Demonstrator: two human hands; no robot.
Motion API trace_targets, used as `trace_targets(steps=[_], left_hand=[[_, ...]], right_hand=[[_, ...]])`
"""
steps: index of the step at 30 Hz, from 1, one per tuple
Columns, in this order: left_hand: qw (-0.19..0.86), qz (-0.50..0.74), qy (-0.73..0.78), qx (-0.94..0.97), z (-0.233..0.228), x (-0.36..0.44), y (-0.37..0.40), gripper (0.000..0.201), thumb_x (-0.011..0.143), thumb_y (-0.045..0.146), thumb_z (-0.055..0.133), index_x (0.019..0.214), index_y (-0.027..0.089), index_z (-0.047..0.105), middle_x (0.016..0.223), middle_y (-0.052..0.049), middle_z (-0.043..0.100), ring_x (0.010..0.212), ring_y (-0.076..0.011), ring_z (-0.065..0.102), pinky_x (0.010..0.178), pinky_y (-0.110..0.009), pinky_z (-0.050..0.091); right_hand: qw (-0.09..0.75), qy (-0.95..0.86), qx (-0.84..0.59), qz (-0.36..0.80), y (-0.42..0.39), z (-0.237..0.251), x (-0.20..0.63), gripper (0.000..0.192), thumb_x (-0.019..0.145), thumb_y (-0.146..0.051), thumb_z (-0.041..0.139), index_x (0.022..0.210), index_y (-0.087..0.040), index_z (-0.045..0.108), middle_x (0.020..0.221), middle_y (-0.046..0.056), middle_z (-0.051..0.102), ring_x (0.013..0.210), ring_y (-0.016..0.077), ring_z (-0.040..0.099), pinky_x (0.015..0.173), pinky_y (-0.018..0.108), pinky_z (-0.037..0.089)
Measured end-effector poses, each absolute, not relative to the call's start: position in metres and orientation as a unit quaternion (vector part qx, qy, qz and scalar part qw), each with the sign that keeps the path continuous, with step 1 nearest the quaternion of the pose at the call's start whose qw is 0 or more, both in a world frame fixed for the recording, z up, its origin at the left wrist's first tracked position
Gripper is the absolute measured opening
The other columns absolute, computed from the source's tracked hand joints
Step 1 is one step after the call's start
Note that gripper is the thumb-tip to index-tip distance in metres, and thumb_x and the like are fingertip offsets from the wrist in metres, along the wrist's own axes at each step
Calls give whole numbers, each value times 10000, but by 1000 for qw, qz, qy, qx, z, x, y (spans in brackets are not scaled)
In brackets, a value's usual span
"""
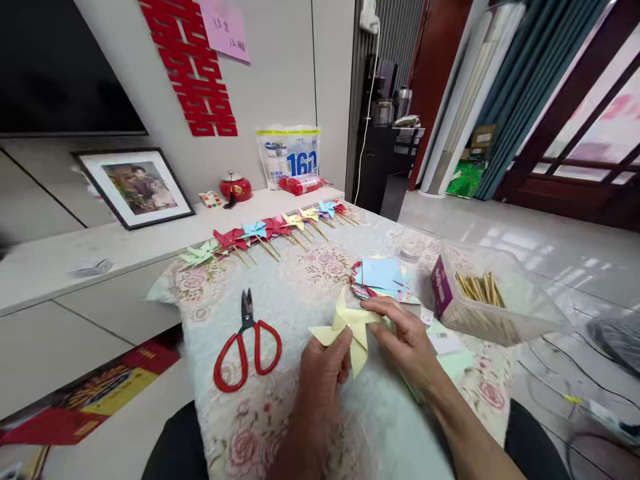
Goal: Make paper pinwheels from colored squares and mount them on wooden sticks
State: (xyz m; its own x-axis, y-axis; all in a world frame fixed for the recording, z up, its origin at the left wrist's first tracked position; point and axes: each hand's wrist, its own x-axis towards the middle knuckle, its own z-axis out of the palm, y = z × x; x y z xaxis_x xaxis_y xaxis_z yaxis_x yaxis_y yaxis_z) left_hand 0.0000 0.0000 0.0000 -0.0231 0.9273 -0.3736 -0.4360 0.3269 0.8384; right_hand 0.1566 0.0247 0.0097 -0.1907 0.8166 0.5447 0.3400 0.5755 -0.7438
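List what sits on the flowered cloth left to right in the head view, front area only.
red-handled scissors → left hand → yellow paper pinwheel → right hand → clear box of wooden sticks

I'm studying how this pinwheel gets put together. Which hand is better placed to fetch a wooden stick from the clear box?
Probably the right hand: it lies nearest the clear box of wooden sticks. The left hand pinches the yellow pinwheel on the scissors side.

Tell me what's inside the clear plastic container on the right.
The clear plastic container holds a bundle of thin wooden sticks lying toward its far end. A purple label covers one end wall, hiding whatever lies directly behind it.
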Motion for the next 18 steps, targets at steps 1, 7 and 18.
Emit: trace_targets(steps=[1,7,18], left_hand=[[650,525,487,255,1,1,-2,376,662,468,814,708,164,598,493,77,414,460,-57,302,445,-197,229],[644,538,467,279,6,4,-8,389,671,461,807,657,161,560,453,78,414,424,-54,296,415,-195,195],[642,552,465,260,6,5,-8,352,694,426,791,674,157,565,459,72,440,413,-52,306,401,-190,193]], right_hand=[[503,-736,-389,233,23,11,157,357,930,-144,605,1231,-329,657,1188,30,678,1168,192,594,1005,332,454],[516,-749,-363,203,19,19,154,300,929,-103,574,1135,-282,697,1043,42,710,1045,202,641,922,345,499],[501,-768,-356,181,18,22,150,270,934,-86,559,1088,-248,711,1026,56,719,1024,196,660,897,329,517]])
